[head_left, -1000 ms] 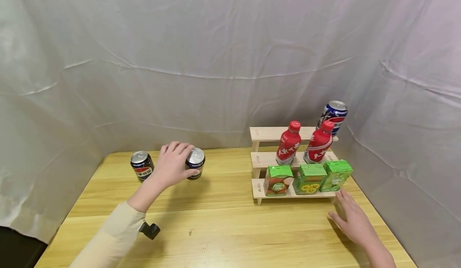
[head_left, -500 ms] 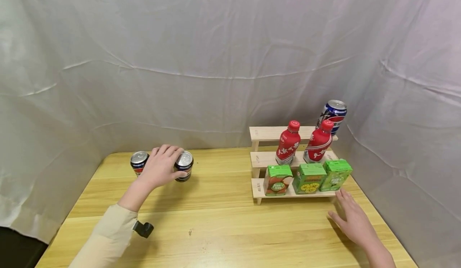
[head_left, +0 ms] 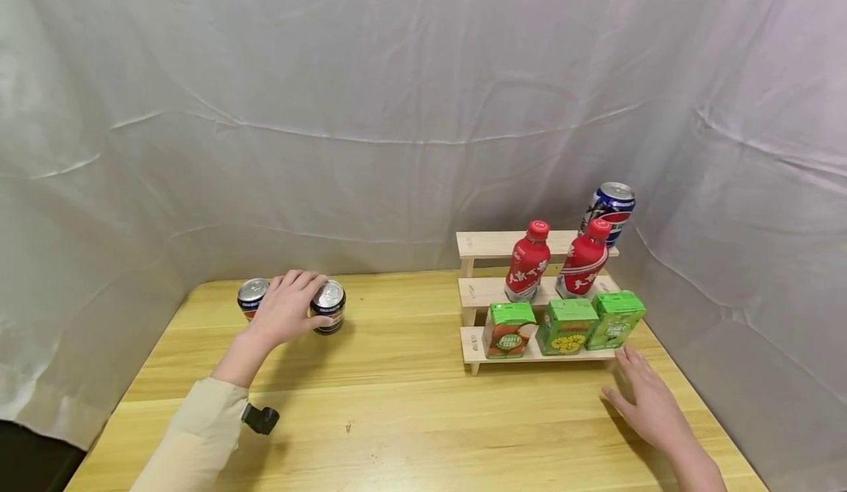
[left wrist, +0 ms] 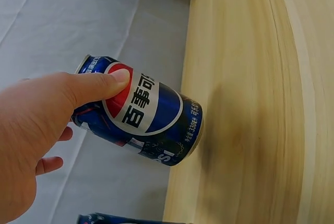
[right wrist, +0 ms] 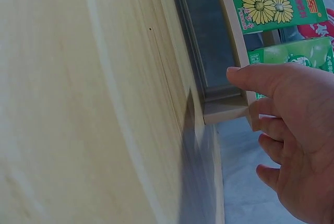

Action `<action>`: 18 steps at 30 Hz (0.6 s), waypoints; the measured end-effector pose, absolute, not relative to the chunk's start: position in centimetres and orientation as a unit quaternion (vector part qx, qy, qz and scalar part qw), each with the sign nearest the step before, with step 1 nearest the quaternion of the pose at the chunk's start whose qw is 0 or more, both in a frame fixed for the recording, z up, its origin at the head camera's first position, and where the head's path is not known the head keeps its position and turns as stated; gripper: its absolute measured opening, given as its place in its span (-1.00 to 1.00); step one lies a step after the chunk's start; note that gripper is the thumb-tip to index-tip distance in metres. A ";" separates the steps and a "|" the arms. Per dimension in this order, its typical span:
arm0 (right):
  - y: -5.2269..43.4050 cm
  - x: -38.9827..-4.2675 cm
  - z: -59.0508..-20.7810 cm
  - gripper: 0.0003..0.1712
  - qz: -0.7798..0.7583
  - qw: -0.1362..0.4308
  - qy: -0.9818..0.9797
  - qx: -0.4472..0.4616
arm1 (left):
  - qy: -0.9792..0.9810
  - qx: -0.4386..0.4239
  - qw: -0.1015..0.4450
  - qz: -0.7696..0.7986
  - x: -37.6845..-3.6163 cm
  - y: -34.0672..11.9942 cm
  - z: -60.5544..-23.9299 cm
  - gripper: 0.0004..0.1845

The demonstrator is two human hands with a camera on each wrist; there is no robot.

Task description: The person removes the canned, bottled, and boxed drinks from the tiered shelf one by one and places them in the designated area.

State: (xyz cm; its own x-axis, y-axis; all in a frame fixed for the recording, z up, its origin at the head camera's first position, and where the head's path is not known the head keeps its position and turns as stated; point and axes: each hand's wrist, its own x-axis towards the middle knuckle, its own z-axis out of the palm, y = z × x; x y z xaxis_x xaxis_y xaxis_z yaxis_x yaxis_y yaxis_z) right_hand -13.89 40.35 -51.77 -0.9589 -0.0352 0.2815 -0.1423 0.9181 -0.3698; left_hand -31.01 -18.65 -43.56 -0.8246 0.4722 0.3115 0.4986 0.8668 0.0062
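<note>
Your left hand (head_left: 286,309) wraps a glossy blue Pepsi can (left wrist: 143,114), a smooth metal cylinder standing on the grained wooden table (head_left: 410,396) beside a second can (head_left: 252,295). Your right hand (head_left: 648,402) rests flat, fingers relaxed, near the stepped pine rack (head_left: 529,351).

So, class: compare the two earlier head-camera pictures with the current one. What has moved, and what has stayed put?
The left hand, gripping the Pepsi can, has carried it leftward and slightly back, closer to the second can on the table. Its grip is unchanged. The right hand stays open on the table by the wooden rack, and the bottles, cartons and top-shelf can have not moved.
</note>
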 end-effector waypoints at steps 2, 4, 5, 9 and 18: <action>40.3 -13.9 -51.8 -0.11 0.196 0.136 -0.970 0.046 | -0.955 -0.253 0.150 -0.045 -31.1 -18.8 -43.7 -0.12; 40.3 -13.9 -51.7 -0.10 0.196 0.134 -0.970 0.045 | -0.956 -0.250 0.148 -0.046 -31.2 -18.9 -43.9 -0.12; 40.3 -13.9 -51.7 -0.10 0.196 0.131 -0.971 0.044 | -0.956 -0.250 0.148 -0.046 -31.3 -19.0 -44.1 -0.12; 40.3 -13.9 -51.6 -0.10 0.196 0.128 -0.971 0.041 | -0.955 -0.249 0.152 -0.045 -31.5 -19.3 -44.5 -0.13; 40.3 -13.9 -51.4 -0.08 0.198 0.109 -0.974 0.035 | -0.956 -0.251 0.144 -0.045 -32.0 -19.6 -45.0 -0.12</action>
State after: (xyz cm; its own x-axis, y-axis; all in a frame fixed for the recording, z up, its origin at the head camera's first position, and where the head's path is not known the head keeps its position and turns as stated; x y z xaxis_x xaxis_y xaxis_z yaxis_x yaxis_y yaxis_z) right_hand -13.89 40.32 -51.44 -0.9738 -0.0242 0.2261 -0.1106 0.9192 -0.3779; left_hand -32.01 -19.61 -44.96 -0.8322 0.4670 0.2988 0.4930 0.8699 0.0132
